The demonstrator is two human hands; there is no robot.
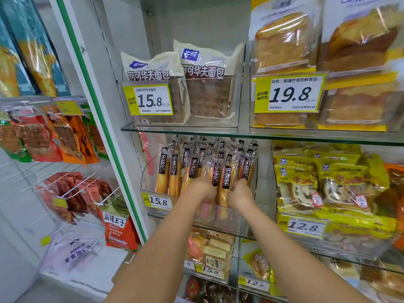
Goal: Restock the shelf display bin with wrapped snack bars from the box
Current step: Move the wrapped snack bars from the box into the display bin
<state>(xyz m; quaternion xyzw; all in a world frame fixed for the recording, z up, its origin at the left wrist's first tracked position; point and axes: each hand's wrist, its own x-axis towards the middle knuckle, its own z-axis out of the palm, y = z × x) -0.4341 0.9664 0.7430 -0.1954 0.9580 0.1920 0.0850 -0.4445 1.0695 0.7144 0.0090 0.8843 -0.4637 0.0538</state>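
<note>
Several long wrapped snack bars (175, 171) with black labels stand upright in a clear display bin (236, 221) on the middle shelf. Both my hands reach into the bin's front. My left hand (202, 189) is curled around the lower ends of the bars in the middle. My right hand (239, 194) grips the front bars (226, 178) just beside it. The fingers of both hands are partly hidden behind the wrappers. No box is in view.
A glass shelf (181, 130) above the bin carries waffle bread bags (207, 84) and toast packs (284, 51). Yellow cake packs (328, 182) fill the bin to the right. Hanging snack bags (54, 138) are on the left rack, past a green-edged post (105, 132).
</note>
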